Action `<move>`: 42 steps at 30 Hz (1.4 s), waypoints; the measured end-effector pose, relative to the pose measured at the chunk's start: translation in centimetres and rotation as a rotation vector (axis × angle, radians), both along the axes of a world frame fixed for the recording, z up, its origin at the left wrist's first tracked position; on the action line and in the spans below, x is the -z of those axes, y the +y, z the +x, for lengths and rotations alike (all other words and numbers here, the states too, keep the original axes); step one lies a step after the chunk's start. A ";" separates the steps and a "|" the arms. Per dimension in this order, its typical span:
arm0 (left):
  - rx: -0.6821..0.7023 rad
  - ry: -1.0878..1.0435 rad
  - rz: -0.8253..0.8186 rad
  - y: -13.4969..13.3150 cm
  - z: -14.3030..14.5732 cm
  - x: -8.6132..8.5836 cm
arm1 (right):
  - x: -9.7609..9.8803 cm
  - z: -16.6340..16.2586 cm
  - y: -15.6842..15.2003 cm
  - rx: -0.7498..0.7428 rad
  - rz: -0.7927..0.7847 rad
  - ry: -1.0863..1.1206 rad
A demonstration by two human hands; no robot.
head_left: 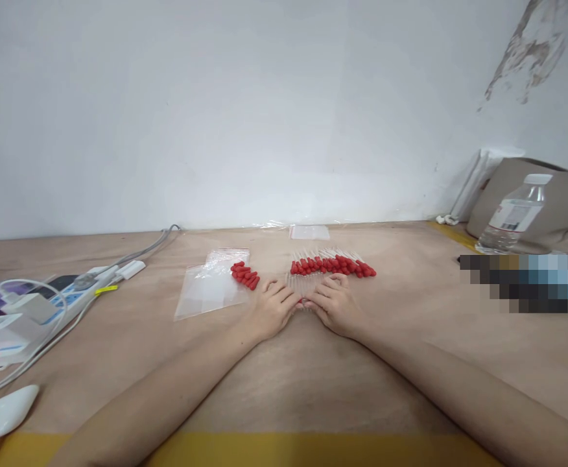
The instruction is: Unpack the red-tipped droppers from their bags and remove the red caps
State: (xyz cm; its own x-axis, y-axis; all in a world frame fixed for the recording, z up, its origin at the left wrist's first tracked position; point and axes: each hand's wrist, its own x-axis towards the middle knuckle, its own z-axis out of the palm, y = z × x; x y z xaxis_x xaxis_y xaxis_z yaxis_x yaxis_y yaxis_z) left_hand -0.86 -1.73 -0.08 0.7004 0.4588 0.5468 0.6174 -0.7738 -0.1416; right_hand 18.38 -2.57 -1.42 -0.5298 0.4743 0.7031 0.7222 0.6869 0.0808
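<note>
My left hand [277, 306] and my right hand [335, 306] meet at the middle of the table, fingers bent and thumbs drawn together. Between their fingertips shows a bit of red, apparently the rubber bulb [301, 302] of a glass dropper; the fingers hide most of it. Thin clear glass tubes [305, 283] lie side by side just beyond the fingers. Behind my right hand runs a row of droppers [335, 264], red bulbs towards me and tubes towards the wall. Loose red rubber bulbs [245, 275] lie in a small heap left of my left hand.
Clear plastic bags [211, 288] lie flat under the loose bulbs' left side, and another bag [309, 232] is by the wall. At left are a power strip [77, 292] with cables and a white device [4, 415]. A water bottle [515, 214] and grey bag [566, 201] stand at right.
</note>
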 end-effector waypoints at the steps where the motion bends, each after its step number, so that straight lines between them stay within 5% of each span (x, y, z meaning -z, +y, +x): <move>1: -0.009 0.037 0.000 0.0 0.0 -0.2 | 0.0 0.0 0.0 -0.013 -0.002 -0.002; 17: 0.082 0.018 -0.235 -0.7 -0.7 -0.9 | -0.6 1.2 -0.8 -0.131 0.211 -0.198; 23: -0.061 -0.046 -0.240 0.1 -2.1 -0.8 | -0.3 4.3 -0.1 0.110 0.105 0.038; 29: -0.240 -0.311 -0.293 3.2 -4.5 -3.4 | 0.8 4.6 1.3 0.408 -0.133 0.151; 35: -0.332 -0.478 -0.404 6.3 -8.0 -5.0 | 1.2 3.2 2.0 0.440 -0.290 0.141; 42: -0.353 -0.467 -0.351 7.0 -8.2 -3.2 | 1.1 3.1 1.6 0.346 -0.315 0.155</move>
State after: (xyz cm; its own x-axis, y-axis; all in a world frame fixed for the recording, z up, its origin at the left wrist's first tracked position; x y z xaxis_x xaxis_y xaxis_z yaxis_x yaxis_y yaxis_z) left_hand -9.03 5.24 3.12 0.2030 0.8219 0.5322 0.7769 -0.4660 0.4234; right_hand 21.45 -0.95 -2.57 -0.2042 0.8065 0.5549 0.8995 0.3783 -0.2188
